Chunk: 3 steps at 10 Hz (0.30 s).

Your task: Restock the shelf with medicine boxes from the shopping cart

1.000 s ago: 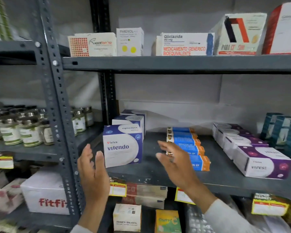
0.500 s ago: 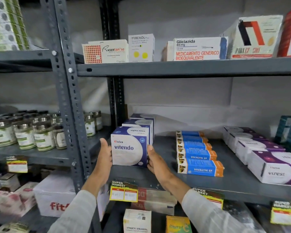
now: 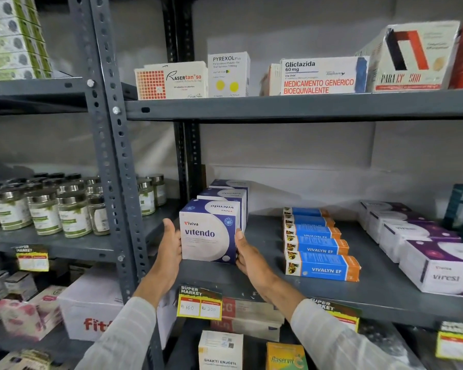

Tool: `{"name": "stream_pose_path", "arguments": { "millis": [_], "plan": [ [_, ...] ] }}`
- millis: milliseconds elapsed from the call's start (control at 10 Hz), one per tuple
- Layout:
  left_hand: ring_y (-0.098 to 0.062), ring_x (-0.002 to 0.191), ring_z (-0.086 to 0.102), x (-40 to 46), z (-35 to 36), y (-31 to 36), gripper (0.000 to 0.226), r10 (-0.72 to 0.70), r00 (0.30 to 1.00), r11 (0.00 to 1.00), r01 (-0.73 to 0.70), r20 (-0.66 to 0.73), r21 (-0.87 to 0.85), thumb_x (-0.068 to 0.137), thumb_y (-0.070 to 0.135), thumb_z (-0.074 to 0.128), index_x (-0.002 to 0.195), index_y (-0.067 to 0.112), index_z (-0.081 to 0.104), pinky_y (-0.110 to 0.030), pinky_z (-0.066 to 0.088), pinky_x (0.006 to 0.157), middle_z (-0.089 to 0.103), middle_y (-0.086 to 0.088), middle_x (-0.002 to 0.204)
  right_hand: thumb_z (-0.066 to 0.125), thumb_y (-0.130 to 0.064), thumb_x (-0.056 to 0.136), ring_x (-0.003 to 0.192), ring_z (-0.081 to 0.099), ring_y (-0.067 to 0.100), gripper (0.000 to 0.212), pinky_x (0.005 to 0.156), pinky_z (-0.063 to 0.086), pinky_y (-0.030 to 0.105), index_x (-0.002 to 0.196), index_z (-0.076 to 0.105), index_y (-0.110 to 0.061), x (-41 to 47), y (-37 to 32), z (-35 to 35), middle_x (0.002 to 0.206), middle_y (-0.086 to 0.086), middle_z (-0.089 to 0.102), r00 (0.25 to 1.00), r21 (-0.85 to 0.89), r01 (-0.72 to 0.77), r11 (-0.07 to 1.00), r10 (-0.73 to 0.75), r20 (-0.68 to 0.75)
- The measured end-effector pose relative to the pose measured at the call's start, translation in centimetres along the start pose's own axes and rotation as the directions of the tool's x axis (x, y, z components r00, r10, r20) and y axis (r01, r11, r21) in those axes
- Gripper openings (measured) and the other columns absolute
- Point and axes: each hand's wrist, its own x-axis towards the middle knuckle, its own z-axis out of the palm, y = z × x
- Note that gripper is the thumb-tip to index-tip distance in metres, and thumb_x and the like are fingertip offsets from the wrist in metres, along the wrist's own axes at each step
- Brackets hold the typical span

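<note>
hands (image 3: 171,252) (image 3: 247,259) flank vitendo box (image 3: 209,233) near shelf (image 3: 332,297) edge.

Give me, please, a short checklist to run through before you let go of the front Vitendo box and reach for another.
1. Front Vitendo box flat on the middle shelf: ok, its base rests on the shelf.
2. Label facing out and upright: ok.
3. In line with the Vitendo boxes behind: ok, roughly; the contact between them is hidden.
4. Both hands placed: ok, left hand on its left side, right hand on its right.
5. Clear of the Vivalyn EF row: ok, bare shelf between.
6. Shopping cart stock left: cannot tell, the cart is out of view.
</note>
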Motion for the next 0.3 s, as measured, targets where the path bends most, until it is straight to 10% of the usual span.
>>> {"name": "stream_pose_path", "arguments": {
  "millis": [100,200,300],
  "plan": [
    [-0.002,0.095,0.069,-0.6,0.4,0.6,0.067,-0.003,1.0,1.0,0.003,0.0,0.02,0.094,0.072,0.007,0.114,0.04,0.062,-0.023,0.045,0.085,0.078,0.02,0.093,0.038,-0.073,0.091,0.122,0.057,0.007,0.045,0.102,0.048,0.026,0.125,0.053,-0.047,-0.3,-0.2,0.0,0.13,-0.016,0.06,1.0,-0.072,0.01,0.997,-0.009,0.017],
    [0.002,0.087,0.07,-0.7,0.7,1.1,0.06,-0.012,1.0,0.999,0.013,-0.023,0.034,0.096,0.071,0.007,0.11,0.045,0.06,-0.022,0.045,0.079,0.077,0.024,0.089,0.041,-0.096,0.069,0.138,0.046,0.014,0.095,0.12,0.035,0.044,0.148,0.038,-0.043,-0.7,-0.3,0.4,0.146,-0.012,0.051,1.0,-0.147,-0.006,0.989,0.01,0.03],
    [-0.008,0.096,0.067,-1.5,1.2,1.1,0.05,0.077,0.983,0.997,-0.074,-0.168,0.022,0.101,0.066,0.016,0.102,0.045,0.061,-0.028,0.048,0.081,0.073,0.026,0.082,0.043,-0.095,0.07,0.134,0.05,0.008,0.095,0.114,0.044,0.038,0.149,0.035,-0.044,-1.8,-1.1,0.0,0.141,-0.017,0.053,0.999,-0.138,0.047,0.989,-0.045,0.016]
  ]
}}
